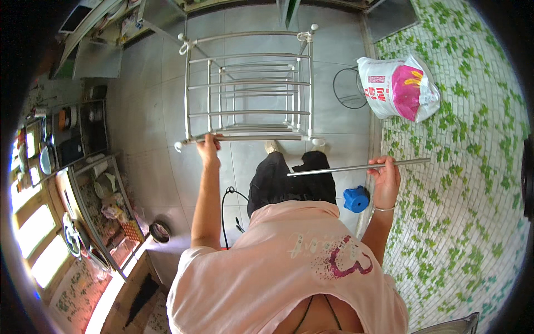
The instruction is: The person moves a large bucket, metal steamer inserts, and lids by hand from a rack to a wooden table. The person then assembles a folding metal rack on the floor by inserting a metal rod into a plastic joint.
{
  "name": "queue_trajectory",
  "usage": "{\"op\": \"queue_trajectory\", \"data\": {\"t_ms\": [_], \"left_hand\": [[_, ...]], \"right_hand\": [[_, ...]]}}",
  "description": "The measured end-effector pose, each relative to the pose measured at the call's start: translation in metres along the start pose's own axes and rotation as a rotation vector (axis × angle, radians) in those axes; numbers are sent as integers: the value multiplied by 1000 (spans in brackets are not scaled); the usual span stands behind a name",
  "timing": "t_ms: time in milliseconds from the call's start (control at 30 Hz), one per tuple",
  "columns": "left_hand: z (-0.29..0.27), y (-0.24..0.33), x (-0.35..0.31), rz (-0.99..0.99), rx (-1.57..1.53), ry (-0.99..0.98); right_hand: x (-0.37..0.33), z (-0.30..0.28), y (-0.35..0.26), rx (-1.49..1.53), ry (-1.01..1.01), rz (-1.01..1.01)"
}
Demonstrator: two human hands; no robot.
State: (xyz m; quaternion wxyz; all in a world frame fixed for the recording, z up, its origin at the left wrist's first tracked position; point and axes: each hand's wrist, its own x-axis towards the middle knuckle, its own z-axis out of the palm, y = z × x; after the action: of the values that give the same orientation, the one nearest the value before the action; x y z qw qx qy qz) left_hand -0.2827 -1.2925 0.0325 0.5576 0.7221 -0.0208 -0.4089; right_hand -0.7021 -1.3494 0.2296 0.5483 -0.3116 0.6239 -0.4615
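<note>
A shelf rack (248, 84) of metal tubes with white plastic joints stands on the floor in front of me. My left hand (208, 150) is closed on the rack's nearest bar (261, 137), close to the near left corner. That bar's right end stops short of the white joint (317, 142) at the near right corner. Out to the right, my right hand (385, 181) pinches a loose metal tube (334, 170). The tube lies nearly level, apart from the rack, its left end over my dark trousers (289, 183).
A white and pink sack (397, 89) rests at the right, beside a thin dark hoop (349, 88). Near my right leg is a blue plastic stool or tub (356, 199). A black cable (224, 217) lies on the left. Shelving with kitchenware (72, 128) lines the left side.
</note>
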Motion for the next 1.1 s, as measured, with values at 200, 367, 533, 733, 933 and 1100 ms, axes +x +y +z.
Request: {"op": "queue_trajectory", "data": {"t_ms": [200,367,533,733,933,1100], "left_hand": [[-33,52,88,217,276,222],[-39,80,83,105,-204,84],[-41,-30,25,-114,-340,369],[2,-222,-64,-747,-185,202],[224,-222,30,-668,63,-289],[272,-328,159,-497,267,-267]], "right_hand": [[76,24,-4,-114,-218,138],[156,32,10,-215,-415,316],[255,22,27,-355,-547,428],[362,32,156,-457,-506,478],[460,66,329,-392,-544,641],[540,103,463,-532,-615,551]]}}
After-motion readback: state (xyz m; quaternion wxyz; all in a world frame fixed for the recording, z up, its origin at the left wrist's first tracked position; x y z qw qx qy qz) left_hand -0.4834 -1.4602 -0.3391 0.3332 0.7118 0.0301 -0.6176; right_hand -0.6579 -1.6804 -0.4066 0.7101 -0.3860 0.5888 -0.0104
